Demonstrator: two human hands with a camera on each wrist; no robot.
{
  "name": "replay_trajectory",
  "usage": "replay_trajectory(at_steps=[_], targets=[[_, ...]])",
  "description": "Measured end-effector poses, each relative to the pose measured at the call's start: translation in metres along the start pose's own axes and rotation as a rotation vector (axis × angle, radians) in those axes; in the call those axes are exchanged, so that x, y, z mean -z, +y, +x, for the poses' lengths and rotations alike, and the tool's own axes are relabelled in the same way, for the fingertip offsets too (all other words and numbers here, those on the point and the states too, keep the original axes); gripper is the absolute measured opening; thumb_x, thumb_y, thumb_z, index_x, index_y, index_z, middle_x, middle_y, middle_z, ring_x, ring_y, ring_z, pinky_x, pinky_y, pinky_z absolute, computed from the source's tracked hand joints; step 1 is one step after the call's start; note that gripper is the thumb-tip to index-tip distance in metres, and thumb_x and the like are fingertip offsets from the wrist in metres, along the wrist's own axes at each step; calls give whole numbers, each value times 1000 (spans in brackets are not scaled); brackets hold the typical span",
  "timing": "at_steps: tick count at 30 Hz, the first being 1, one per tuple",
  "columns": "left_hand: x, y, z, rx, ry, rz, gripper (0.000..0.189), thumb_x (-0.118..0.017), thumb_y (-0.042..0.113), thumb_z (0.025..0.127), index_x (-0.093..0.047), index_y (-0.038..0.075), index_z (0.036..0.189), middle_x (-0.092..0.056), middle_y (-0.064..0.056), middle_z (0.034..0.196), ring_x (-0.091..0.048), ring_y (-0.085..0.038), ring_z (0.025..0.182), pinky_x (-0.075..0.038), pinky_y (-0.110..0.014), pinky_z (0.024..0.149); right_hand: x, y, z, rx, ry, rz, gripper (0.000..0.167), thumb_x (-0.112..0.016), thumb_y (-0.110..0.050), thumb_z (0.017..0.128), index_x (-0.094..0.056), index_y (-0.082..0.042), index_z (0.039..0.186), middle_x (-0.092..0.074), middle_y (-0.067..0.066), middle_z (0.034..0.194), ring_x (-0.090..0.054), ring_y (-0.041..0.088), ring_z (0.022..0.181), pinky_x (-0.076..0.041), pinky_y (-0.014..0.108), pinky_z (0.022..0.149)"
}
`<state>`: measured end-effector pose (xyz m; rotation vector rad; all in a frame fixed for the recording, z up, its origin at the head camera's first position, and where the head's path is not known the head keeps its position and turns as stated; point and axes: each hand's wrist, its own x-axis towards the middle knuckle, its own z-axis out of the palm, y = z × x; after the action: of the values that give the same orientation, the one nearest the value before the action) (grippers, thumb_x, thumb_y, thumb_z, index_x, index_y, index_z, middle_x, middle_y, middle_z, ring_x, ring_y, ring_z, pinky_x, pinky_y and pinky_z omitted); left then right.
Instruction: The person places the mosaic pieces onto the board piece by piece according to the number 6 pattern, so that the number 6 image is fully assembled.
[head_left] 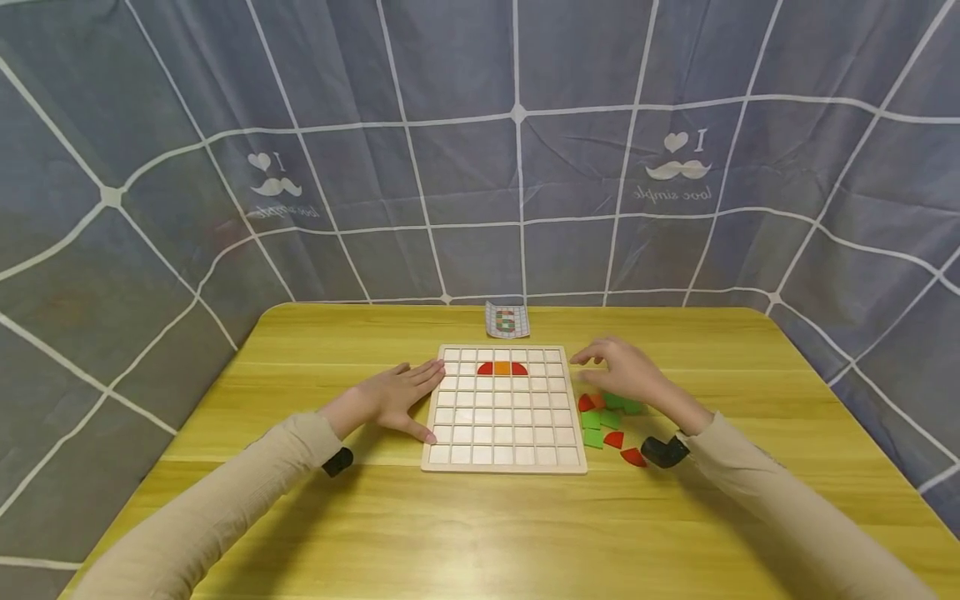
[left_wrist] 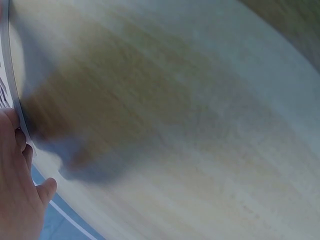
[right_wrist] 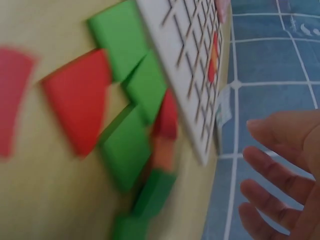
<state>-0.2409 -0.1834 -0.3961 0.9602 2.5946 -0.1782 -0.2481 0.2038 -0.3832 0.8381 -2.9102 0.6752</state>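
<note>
A pale wooden grid board (head_left: 502, 425) lies on the table. In its second row sit two red quarter-circle tiles with an orange square tile (head_left: 502, 368) between them. My left hand (head_left: 397, 398) rests spread along the board's left edge, its fingertips on the frame. Off the board's right edge hovers my right hand (head_left: 622, 371), fingers loosely bent and apart, with nothing in its grasp. Below that hand lie loose green tiles (right_wrist: 125, 147), red quarter-circle tiles (right_wrist: 80, 100) and an orange tile (right_wrist: 163, 152).
A small printed pattern card (head_left: 507, 321) lies behind the board, showing a red and green figure. The yellow wooden table (head_left: 480, 533) ends at a grey checked curtain (head_left: 465, 167) at the back and sides. Dark wrist cameras sit under both forearms.
</note>
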Motion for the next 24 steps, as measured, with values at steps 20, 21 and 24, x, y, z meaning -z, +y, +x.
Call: replay_trajectory(at_steps=[20, 21, 24], targets=[[0, -2, -2, -12, 1, -7, 113, -52, 74, 81, -6, 4, 155, 1, -14, 163, -3, -28, 151, -12, -52, 121, 0, 37, -40, 75, -33, 64, 34, -78, -14, 78, -72, -4, 110, -73, 8, 107, -61, 27, 96, -51, 46, 83], [0, -1, -2, -13, 3, -9, 113, -53, 74, 81, -6, 3, 155, 1, -14, 163, -3, -28, 151, -12, -52, 121, -1, 38, -41, 77, -36, 66, 34, -78, -14, 78, -72, -4, 110, -73, 8, 107, -61, 27, 96, -50, 46, 84], [0, 0, -2, -10, 2, -6, 113, -53, 74, 80, -6, 4, 155, 1, -14, 163, -3, -28, 151, -12, -52, 121, -2, 42, -44, 82, -60, 75, 35, -78, -13, 78, -71, -3, 111, -73, 9, 107, -62, 29, 99, -49, 48, 87]])
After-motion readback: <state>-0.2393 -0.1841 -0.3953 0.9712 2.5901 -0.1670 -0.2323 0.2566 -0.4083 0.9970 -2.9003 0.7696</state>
